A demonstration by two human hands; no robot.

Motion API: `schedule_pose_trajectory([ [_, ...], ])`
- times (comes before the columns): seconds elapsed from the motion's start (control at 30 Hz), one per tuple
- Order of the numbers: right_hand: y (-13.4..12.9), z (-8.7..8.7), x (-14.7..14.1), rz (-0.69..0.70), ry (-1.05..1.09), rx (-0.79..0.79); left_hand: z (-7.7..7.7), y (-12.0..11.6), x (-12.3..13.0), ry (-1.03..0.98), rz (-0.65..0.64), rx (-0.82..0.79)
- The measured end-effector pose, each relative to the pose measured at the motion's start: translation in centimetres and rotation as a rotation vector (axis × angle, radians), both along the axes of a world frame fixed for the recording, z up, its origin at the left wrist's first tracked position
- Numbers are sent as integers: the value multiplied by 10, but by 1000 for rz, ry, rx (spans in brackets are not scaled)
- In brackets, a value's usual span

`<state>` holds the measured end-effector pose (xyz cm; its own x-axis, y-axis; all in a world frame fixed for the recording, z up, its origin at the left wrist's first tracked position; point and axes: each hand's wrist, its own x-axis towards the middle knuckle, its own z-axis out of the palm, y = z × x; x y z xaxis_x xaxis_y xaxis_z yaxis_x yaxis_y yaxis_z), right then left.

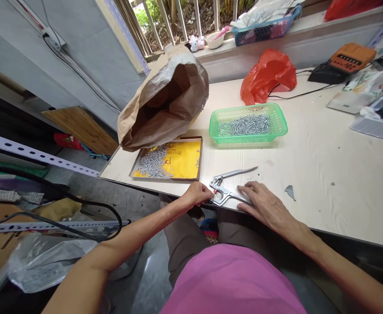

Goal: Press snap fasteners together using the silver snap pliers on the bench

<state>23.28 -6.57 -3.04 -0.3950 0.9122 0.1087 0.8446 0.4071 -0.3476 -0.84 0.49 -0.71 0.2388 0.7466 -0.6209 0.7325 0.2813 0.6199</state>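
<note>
Silver pliers [226, 192] on tabletop [309, 165], both bare hands [256, 200] bent around

Workshop: pliers [226, 195], metal pieces [252, 125], workbench [312, 174].

The tabletop [309, 165] provides 1 open area, right of the green basket [248, 138] and below the red bag [268, 76]; only small fragments interrupt it. A narrow strip separates the basket from the yellow-lined tray [186, 161]. The paper bag [168, 104] overhangs the tray's rear edge, obstructing access from above.
</note>
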Motion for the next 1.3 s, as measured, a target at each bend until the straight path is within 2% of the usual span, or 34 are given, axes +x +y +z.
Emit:
schedule_pose_trajectory([
  [0.1,17,-4,8,-34,-111,107,0,-1,0,15,-3,11],
  [0.3,44,-5,17,59,-271,57,-4,-4,-2,-8,11,22],
  [0.47,45,13,9,52,-321,20,-5,-5,-1,6,21,30],
  [0.57,40,23,4,30,-319,3,1,-5,1,19,16,26],
  [0.67,36,25,0,15,-305,-6,8,-9,1,60,-14,42],
  [0.73,33,23,-2,10,-287,-8,11,-15,2,135,-79,182],
  [0.8,32,19,-3,9,-253,-5,13,-21,6,210,-185,460],
  [0.87,30,16,-5,10,-208,-11,13,-23,15,236,-359,734],
  [0.93,30,15,-5,-2,-172,-24,11,-18,30,216,-568,878],
  [1.0,28,16,-4,-13,-151,-38,8,-6,44,179,-738,911],
  [1.1,26,19,1,-6,-138,-52,3,14,56,149,-896,867],
  [1.2,25,24,5,-12,-175,-64,2,26,58,164,-963,841],
  [1.3,27,25,4,-10,-233,-63,3,28,59,196,-957,840],
])
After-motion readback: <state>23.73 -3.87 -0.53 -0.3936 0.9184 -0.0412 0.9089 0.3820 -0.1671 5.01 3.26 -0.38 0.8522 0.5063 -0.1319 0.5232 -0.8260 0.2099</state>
